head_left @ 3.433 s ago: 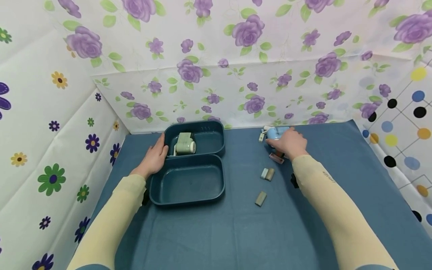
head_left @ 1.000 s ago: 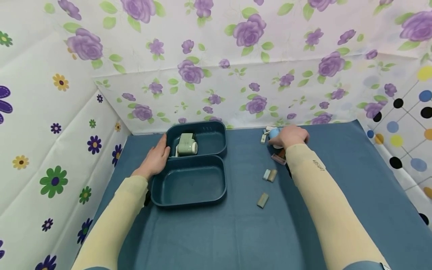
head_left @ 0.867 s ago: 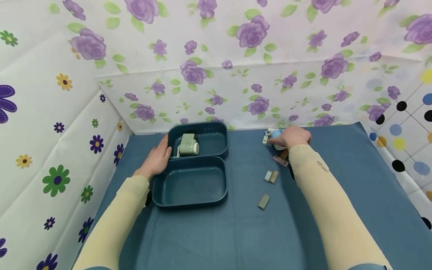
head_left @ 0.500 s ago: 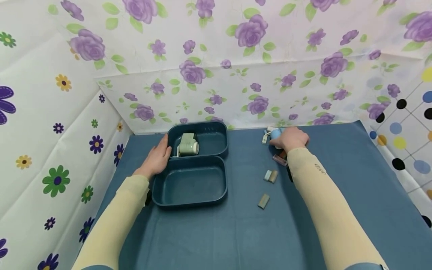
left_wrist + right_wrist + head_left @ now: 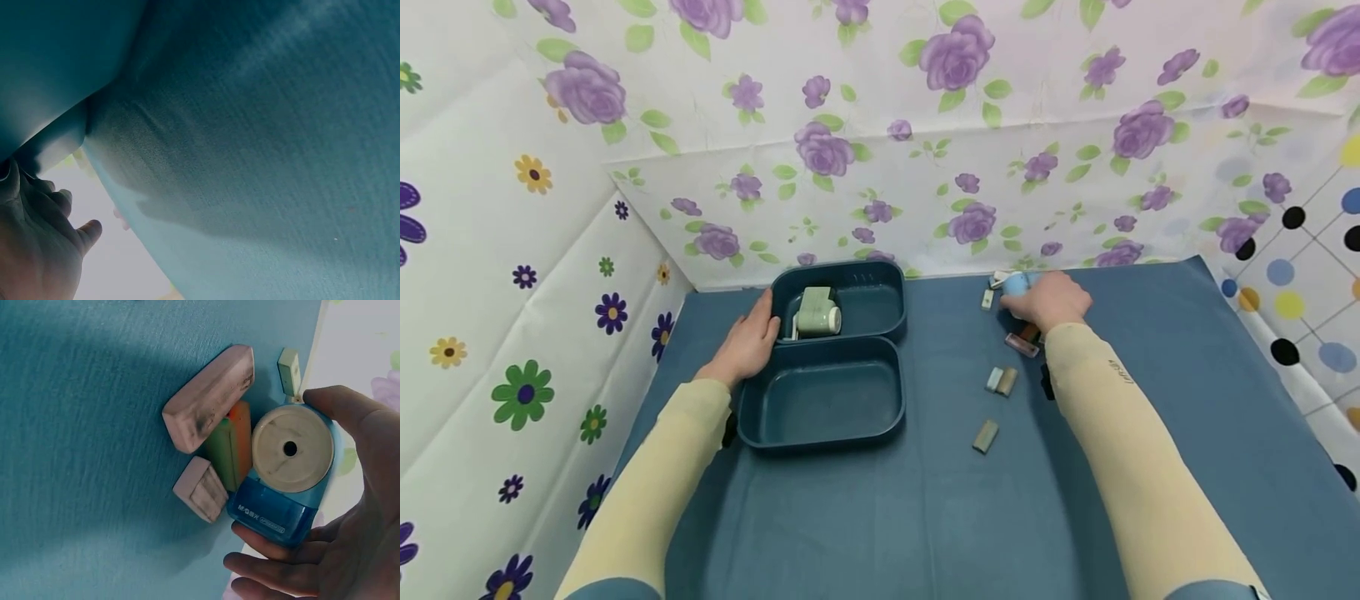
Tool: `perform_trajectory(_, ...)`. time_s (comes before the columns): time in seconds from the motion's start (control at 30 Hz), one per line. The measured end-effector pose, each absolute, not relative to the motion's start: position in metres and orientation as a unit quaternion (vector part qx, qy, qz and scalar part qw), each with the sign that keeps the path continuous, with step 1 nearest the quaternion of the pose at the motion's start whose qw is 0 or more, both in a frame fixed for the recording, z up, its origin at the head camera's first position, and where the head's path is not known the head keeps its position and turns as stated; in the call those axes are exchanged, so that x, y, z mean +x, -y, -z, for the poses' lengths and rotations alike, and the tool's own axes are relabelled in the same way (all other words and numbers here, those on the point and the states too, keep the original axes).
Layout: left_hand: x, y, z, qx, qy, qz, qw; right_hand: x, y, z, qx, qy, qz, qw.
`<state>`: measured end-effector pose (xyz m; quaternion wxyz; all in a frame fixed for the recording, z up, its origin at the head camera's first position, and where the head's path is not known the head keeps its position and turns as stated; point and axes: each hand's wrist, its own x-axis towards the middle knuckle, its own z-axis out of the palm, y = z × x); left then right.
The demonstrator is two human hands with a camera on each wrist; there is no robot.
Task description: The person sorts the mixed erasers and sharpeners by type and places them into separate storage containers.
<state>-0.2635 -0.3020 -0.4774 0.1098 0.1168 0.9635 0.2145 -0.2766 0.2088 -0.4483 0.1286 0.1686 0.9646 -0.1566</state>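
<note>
A blue cloth [image 5: 880, 517] is covering the table in front of me. Nearest to me, an olive eraser [image 5: 985, 436] is lying alone. Beyond it, a pale blue eraser [image 5: 994, 380] and a tan eraser [image 5: 1007, 381] are sitting side by side, touching. Farther back, a long pink eraser [image 5: 209, 398] is leaning over a green-and-orange eraser [image 5: 230, 447], with a small pink eraser [image 5: 200, 489] just beside them. Rose-patterned sheeting [image 5: 880, 167] is lining the back.
</note>
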Motion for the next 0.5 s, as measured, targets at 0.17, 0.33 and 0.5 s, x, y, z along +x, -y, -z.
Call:
perform_trajectory(0.17, -0.264, 0.302, 0.474, 0.116, -0.964, -0.212, 0.110, -0.274, -0.216, 0.445, 0.165, -0.964, 0.185, 0.093)
perform_trajectory(0.33, -0.261, 0.301, 0.472, 0.117, -0.963, -0.213, 0.112, -0.271, -0.224, 0.446, 0.157, -0.963, 0.204, 0.083)
perform_trajectory(0.5, -0.262, 0.299, 0.474, 0.119, -0.964, -0.212, 0.111, -0.265, -0.229, 0.450, 0.148, -0.962, 0.217, 0.079)
